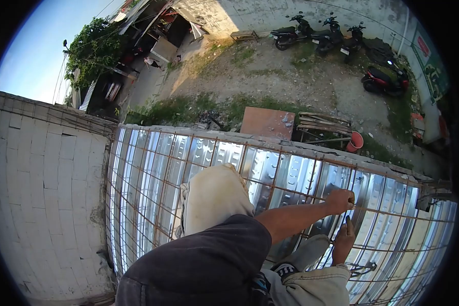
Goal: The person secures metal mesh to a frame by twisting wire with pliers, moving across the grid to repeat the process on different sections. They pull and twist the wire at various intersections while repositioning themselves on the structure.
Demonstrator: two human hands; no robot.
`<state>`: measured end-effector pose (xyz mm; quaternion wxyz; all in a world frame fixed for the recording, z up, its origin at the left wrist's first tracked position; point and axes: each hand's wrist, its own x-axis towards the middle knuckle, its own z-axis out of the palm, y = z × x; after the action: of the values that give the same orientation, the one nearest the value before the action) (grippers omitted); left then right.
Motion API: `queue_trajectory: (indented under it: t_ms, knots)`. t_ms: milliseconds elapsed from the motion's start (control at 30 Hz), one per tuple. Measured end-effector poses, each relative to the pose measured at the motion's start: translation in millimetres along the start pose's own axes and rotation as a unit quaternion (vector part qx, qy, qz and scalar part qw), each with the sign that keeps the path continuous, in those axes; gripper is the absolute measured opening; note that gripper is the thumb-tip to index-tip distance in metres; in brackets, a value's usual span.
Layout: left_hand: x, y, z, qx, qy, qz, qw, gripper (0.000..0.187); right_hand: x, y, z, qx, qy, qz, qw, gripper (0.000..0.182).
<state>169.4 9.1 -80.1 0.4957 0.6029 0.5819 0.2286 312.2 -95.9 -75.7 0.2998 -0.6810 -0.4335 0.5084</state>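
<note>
My left hand (pixel 340 201) reaches in from the left and is closed at a crossing of the rusty rebar grid (pixel 290 189). What its fingers pinch is hidden. Just below it is my right hand (pixel 343 240), one finger stretched up toward the left hand and ending in a dark tip. A pair of pincers (pixel 361 269) lies on the bars beside my right wrist. Under the grid runs shiny corrugated metal decking (pixel 229 153). My shoe (pixel 311 252) rests on it near the right hand.
A block wall (pixel 46 204) rises at left. Beyond the deck's concrete edge (pixel 270 143), the yard lies lower down. It holds a brown board (pixel 266 123), stacked timber (pixel 324 122), a red bucket (pixel 355 142) and several motorbikes (pixel 327 36). A person (pixel 151 62) is far off.
</note>
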Motion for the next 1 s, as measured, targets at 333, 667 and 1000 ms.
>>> queue_trajectory:
  t_ms: [333, 667, 1000]
  knots:
    - [-5.7, 12.9, 45.6, 0.222, 0.087, 0.037, 0.971, 0.023, -18.9, -28.0, 36.2, 0.206, -0.012, 0.094, 0.974, 0.018]
    - [21.9, 36.8, -17.9, 0.452, -0.285, 0.3, 0.79, 0.017, -85.8, -23.8, -97.6, -0.203, 0.214, 0.08, 0.952, 0.031]
    - [33.2, 24.7, -31.0, 0.221, -0.292, 0.129, 0.921, 0.026, -71.7, 59.2, -154.1, -0.324, 0.231, 0.267, 0.878, 0.062]
